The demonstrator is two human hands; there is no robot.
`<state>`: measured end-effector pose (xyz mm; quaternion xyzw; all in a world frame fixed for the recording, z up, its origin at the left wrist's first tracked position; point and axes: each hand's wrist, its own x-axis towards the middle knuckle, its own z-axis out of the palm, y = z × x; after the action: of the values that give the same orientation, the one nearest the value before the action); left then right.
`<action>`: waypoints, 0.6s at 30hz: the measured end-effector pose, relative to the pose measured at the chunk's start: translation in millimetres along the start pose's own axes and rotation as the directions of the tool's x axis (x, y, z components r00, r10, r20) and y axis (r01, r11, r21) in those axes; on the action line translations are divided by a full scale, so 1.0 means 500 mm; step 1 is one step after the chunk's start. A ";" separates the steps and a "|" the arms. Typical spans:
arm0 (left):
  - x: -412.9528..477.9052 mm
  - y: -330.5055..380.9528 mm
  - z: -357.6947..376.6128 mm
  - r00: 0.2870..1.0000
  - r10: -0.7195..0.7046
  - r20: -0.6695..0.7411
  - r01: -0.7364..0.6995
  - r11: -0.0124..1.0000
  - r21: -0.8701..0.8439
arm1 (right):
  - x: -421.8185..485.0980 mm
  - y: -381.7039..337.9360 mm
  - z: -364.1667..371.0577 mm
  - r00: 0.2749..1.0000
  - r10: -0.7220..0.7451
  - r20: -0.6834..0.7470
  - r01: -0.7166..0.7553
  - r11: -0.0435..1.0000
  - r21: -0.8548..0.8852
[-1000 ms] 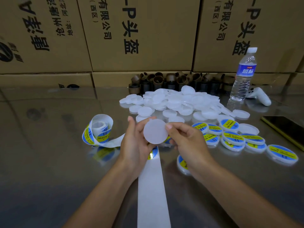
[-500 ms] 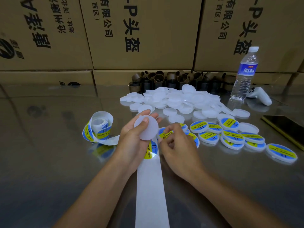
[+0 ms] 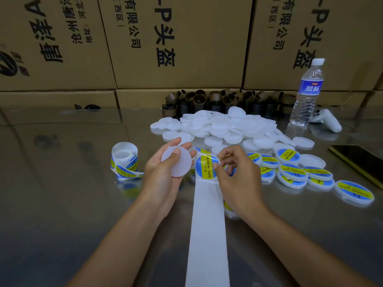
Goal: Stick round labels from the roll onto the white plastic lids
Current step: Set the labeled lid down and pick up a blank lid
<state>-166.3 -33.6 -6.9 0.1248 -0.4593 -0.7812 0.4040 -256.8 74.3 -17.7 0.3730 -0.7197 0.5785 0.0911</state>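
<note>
white plastic lid [image 3: 176, 161], probably stiff and light, sits mid-frame, rim gripped by the left hand [image 3: 161, 179]. right hand [image 3: 236, 183] pinches the thin, floppy label [image 3: 205, 166] beside it; likely best held by its edge

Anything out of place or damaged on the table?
Nothing spilled or damaged. The only non-job items: a white handheld controller beside the clear plastic water bottle, and a dark flat phone at the right edge.

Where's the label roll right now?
Head view, left of centre: the label roll stands on the metal table, just left of the left hand holding a blank lid.
</note>
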 end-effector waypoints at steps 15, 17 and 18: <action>-0.018 -0.014 0.013 0.997 -0.038 -0.065 0.062 0.901 0.430 | -0.003 -0.006 0.000 0.998 -0.064 0.012 0.062 0.990 0.125; -0.020 -0.010 0.015 0.997 -0.061 -0.041 0.073 0.899 0.432 | -0.002 -0.003 0.000 0.995 -0.102 -0.014 0.102 0.995 0.019; -0.022 -0.009 0.016 0.997 -0.068 -0.031 0.075 0.898 0.433 | -0.002 -0.001 0.000 0.991 -0.135 -0.026 0.133 0.990 -0.050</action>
<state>-166.0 -19.7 -8.1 0.2340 -0.6138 -0.6727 0.3406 -255.8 74.8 -17.6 0.4096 -0.7053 0.5590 0.1494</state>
